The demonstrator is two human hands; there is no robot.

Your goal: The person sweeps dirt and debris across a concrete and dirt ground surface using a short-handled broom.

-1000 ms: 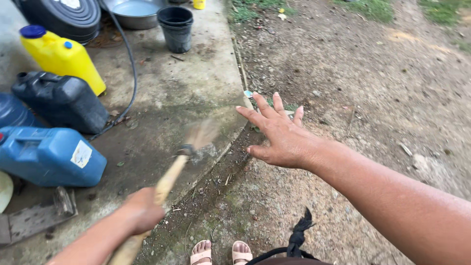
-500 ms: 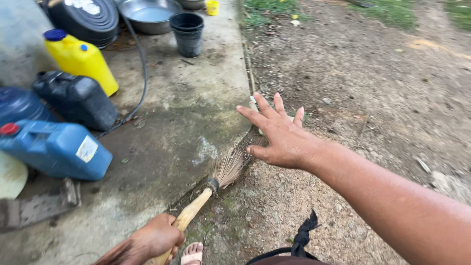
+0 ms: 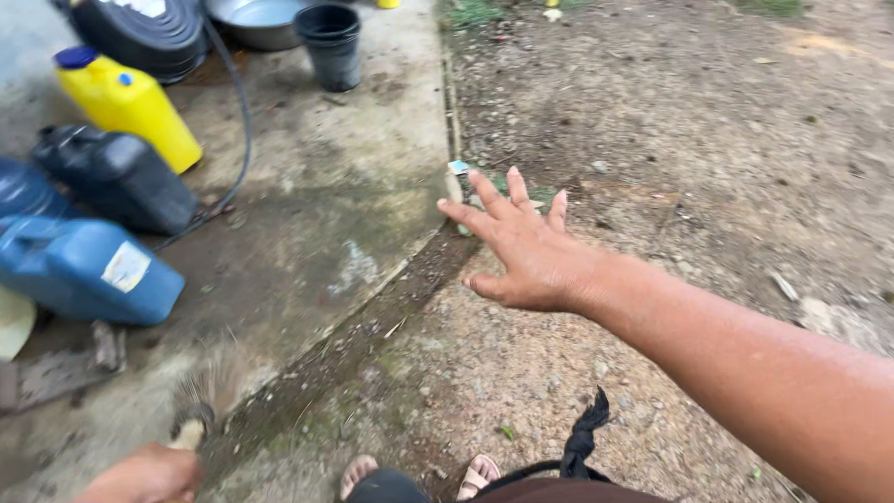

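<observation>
My left hand (image 3: 144,475) grips the pale wooden handle of a short stick broom (image 3: 207,391) at the bottom left. Its bristles are blurred over the wet concrete slab (image 3: 326,196), close to the slab's curved edge. My right hand (image 3: 521,247) is stretched out in front of me with the fingers spread, holding nothing, above the dirt and gravel ground (image 3: 670,140) beside the slab. My sandalled feet (image 3: 414,475) show at the bottom edge.
Along the left stand a blue jerrycan (image 3: 84,270), a black jerrycan (image 3: 116,177) and a yellow jerrycan (image 3: 126,102). A black hose (image 3: 237,140) crosses the slab. A black bucket (image 3: 331,42) and a metal basin (image 3: 251,19) sit at the far end.
The broom has swung back from the slab's edge near my right hand to the lower left, close to my feet. My right hand has stayed outstretched.
</observation>
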